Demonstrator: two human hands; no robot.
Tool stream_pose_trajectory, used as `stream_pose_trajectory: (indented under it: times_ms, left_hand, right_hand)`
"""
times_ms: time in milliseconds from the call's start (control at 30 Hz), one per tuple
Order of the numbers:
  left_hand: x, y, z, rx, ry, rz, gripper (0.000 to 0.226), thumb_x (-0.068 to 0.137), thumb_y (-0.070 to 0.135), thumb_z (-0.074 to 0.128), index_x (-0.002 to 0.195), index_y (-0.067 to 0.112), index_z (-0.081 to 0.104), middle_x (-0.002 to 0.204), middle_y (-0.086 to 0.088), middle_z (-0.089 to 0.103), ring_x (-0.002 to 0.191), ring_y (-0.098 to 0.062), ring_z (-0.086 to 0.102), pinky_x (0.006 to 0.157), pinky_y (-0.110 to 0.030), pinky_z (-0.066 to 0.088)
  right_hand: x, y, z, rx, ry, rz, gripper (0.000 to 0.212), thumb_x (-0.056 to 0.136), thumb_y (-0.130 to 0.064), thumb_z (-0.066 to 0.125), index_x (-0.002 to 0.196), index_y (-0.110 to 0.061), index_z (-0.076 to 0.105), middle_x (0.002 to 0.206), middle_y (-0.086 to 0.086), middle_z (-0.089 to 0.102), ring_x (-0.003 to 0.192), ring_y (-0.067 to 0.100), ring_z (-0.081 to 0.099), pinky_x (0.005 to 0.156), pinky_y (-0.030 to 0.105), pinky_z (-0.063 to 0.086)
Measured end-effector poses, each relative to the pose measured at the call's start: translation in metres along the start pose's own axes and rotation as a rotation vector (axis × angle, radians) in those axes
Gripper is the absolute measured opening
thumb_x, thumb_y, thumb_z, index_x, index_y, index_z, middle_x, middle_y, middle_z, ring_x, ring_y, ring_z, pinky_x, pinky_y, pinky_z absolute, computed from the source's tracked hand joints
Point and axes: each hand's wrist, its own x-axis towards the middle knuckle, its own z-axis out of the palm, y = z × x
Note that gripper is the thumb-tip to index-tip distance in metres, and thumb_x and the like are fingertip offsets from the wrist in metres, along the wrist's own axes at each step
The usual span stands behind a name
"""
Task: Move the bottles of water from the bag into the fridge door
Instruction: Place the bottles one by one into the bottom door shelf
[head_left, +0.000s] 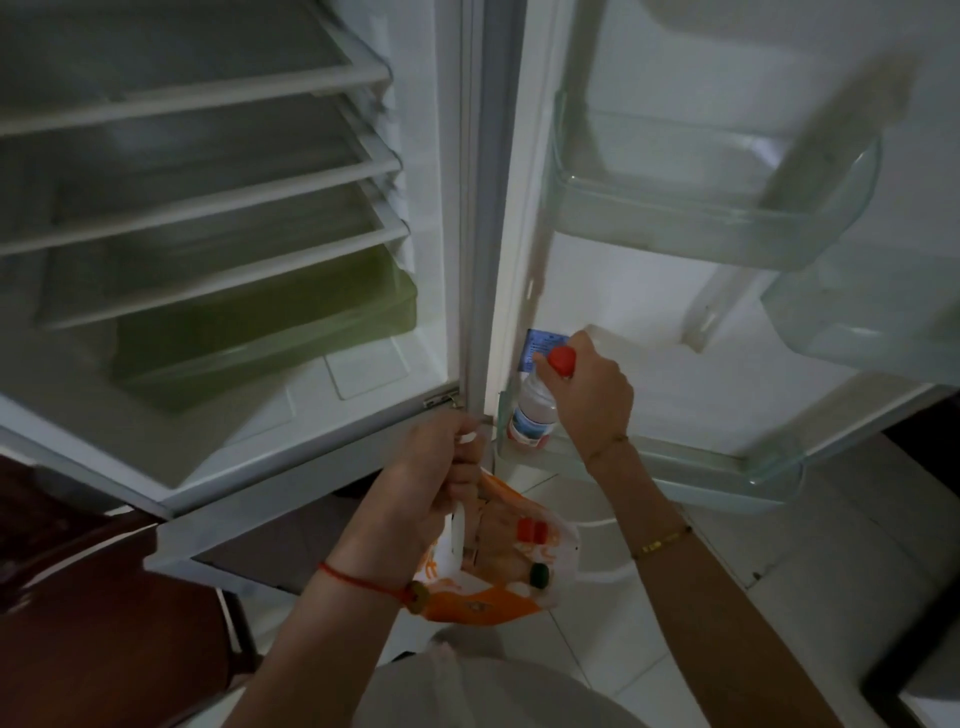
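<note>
A clear water bottle (530, 408) with a red cap and a red-and-white label stands at the left end of the lowest fridge door shelf (727, 470). My right hand (589, 389) grips it at the neck, just under the cap. My left hand (441, 467) holds up the handles of a white and orange plastic bag (498, 582) below the fridge's corner. Through the bag's open mouth I see a red cap and a green cap; the bottles beneath them are hidden by the plastic.
The fridge stands open with several bare glass shelves (197, 208) and a green drawer (260, 332) on the left. Higher door bins (711, 192) hang above my right hand. White floor tiles (810, 530) lie below the door.
</note>
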Motion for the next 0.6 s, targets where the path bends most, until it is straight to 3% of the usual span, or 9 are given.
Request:
stream_pose_trajectory:
  times_ms: [133, 233, 300, 367, 433, 500, 600]
  left_hand:
    - [-0.003, -0.004, 0.0, -0.007, 0.026, 0.013, 0.012, 0.095, 0.015, 0.039, 0.083, 0.018, 0.039, 0.041, 0.01, 0.026, 0.026, -0.002, 0.019, 0.028, -0.01, 0.016]
    - [-0.006, -0.004, 0.001, -0.001, 0.011, 0.007, 0.02, 0.095, 0.016, 0.038, 0.076, 0.02, 0.039, 0.04, 0.009, 0.024, 0.025, -0.002, 0.018, 0.028, -0.009, 0.014]
    - [-0.009, -0.003, 0.002, -0.023, -0.009, 0.008, 0.024, 0.096, 0.015, 0.037, 0.072, 0.02, 0.038, 0.038, 0.01, 0.023, 0.024, -0.001, 0.018, 0.027, -0.01, 0.014]
    - [-0.013, -0.004, 0.003, -0.031, -0.025, 0.013, 0.026, 0.096, 0.015, 0.036, 0.07, 0.019, 0.037, 0.037, 0.01, 0.023, 0.024, -0.001, 0.018, 0.026, -0.011, 0.014]
    - [-0.015, -0.006, 0.003, -0.033, -0.033, 0.022, 0.026, 0.096, 0.014, 0.035, 0.07, 0.019, 0.037, 0.038, 0.01, 0.023, 0.024, -0.001, 0.018, 0.026, -0.011, 0.015]
    - [-0.018, -0.007, 0.004, -0.029, -0.04, 0.023, 0.025, 0.095, 0.014, 0.036, 0.071, 0.019, 0.037, 0.038, 0.01, 0.023, 0.024, -0.001, 0.018, 0.026, -0.011, 0.015]
    - [-0.023, -0.008, 0.005, -0.027, -0.047, 0.017, 0.024, 0.095, 0.014, 0.037, 0.072, 0.018, 0.038, 0.039, 0.009, 0.023, 0.024, -0.001, 0.018, 0.027, -0.009, 0.015]
  right_hand:
    - [-0.004, -0.003, 0.001, 0.018, -0.028, -0.001, 0.051, 0.087, -0.054, 0.057, 0.111, -0.009, 0.052, 0.085, 0.011, 0.064, 0.073, 0.028, 0.06, 0.06, 0.026, 0.035]
    - [-0.012, -0.003, 0.0, 0.168, -0.017, 0.05, 0.065, 0.083, -0.054, 0.063, 0.122, -0.006, 0.043, 0.077, 0.003, 0.054, 0.062, 0.018, 0.051, 0.048, 0.018, 0.029]
    - [-0.027, 0.004, 0.0, 0.223, 0.072, 0.076, 0.054, 0.087, -0.051, 0.059, 0.112, -0.005, 0.044, 0.071, -0.002, 0.049, 0.052, 0.012, 0.045, 0.046, 0.018, 0.029]
    - [-0.051, 0.019, 0.006, 0.207, 0.084, 0.137, 0.031, 0.095, -0.039, 0.051, 0.089, -0.01, 0.044, 0.061, -0.003, 0.044, 0.05, 0.015, 0.043, 0.046, 0.024, 0.028]
    - [-0.081, 0.042, 0.021, 0.111, -0.063, 0.233, 0.029, 0.098, -0.027, 0.045, 0.072, -0.013, 0.041, 0.058, -0.001, 0.041, 0.057, 0.021, 0.045, 0.05, 0.026, 0.028]
    - [-0.11, 0.065, 0.041, -0.057, -0.367, 0.299, 0.036, 0.097, -0.026, 0.04, 0.063, -0.016, 0.036, 0.062, -0.002, 0.04, 0.069, 0.022, 0.048, 0.061, 0.028, 0.034]
    - [-0.139, 0.08, 0.059, -0.002, -0.667, 0.411, 0.037, 0.098, -0.035, 0.041, 0.069, -0.013, 0.048, 0.077, 0.005, 0.057, 0.079, 0.024, 0.056, 0.071, 0.028, 0.042]
